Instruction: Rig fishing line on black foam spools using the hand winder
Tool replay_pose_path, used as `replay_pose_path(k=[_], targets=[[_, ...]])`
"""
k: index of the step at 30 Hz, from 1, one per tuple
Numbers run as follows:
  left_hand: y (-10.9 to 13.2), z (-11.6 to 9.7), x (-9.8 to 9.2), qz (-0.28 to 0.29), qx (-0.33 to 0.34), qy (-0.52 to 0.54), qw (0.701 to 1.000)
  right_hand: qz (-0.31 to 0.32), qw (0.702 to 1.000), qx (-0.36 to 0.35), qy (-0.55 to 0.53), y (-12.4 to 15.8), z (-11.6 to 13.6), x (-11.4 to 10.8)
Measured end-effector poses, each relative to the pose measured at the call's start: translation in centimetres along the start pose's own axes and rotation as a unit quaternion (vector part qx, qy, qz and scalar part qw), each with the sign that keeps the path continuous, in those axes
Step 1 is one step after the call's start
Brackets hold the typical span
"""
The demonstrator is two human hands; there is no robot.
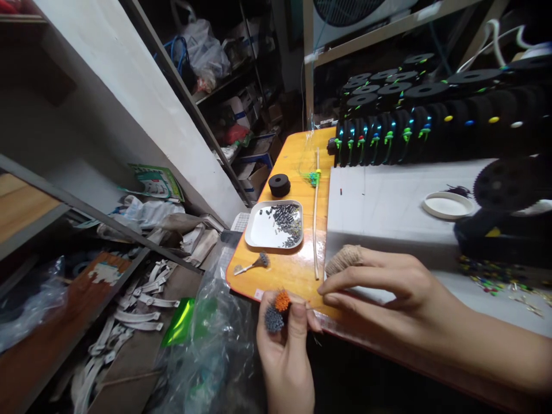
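Note:
Near the table's front edge, my left hand (287,351) is closed around a bundle of thin pieces with orange tips (282,300) and grey tips (273,319). My right hand (383,287) hovers just to the right, thumb and fingertips brought together; what they pinch, if anything, is too small to make out. Twine (344,260) is wound round one of its fingers. Beyond the left hand lies a small grey-headed bundle (259,263) with a pale stem. A white tray (250,233) with many small black cylinders (285,221) stands behind it.
A black foam spool (279,185) and a thin wooden stick (316,230) lie on the yellow table (297,149). At the right are a long row of black spools (388,135), a white round dish (447,206) and scattered coloured beads (487,276). Shelves (233,86) stand left.

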State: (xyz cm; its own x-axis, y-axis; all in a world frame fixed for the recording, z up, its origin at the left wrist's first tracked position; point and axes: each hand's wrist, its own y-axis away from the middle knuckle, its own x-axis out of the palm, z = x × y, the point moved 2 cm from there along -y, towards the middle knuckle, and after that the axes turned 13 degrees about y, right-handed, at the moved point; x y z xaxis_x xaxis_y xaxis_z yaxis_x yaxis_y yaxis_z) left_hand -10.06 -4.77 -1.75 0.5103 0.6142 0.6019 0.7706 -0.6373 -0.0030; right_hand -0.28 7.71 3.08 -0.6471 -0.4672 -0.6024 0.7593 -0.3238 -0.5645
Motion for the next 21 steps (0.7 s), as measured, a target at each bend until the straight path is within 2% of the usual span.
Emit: replay_pose_path(k=[4,9,14,17,19,20,21], targets=[[0.2,0.4,0.0,0.001,-0.018,0.008,1.000,-0.003,1.000,-0.001,-0.024,0.1,0.0,0.2],[0.3,1.2,-0.1,-0.040,-0.021,-0.013,0.999,0.007,0.999,0.003,-0.032,0.2,0.1,0.5],[0.5,0.9,0.5,-0.014,-0.002,0.128,0.992,0.032,0.999,-0.029,0.027,0.6,0.6,0.4],[-0.2,-0.8,-0.1,-0.018,0.051,0.167,0.984,0.019,0.996,-0.055,0.074,0.6,0.5,0.0],[-1.6,-2.8,-1.1,-0.035,0.148,0.081,0.985,-0.008,0.993,-0.061,0.102,0.4,0.4,-0.3],[-2.6,-4.0,-1.6,-0.041,0.200,-0.014,0.979,-0.013,0.992,-0.060,0.114,0.3,0.3,-0.4],[-3.8,-5.1,-2.1,-0.038,0.233,-0.149,0.960,-0.011,0.991,-0.060,0.123,0.2,0.2,-0.4]])
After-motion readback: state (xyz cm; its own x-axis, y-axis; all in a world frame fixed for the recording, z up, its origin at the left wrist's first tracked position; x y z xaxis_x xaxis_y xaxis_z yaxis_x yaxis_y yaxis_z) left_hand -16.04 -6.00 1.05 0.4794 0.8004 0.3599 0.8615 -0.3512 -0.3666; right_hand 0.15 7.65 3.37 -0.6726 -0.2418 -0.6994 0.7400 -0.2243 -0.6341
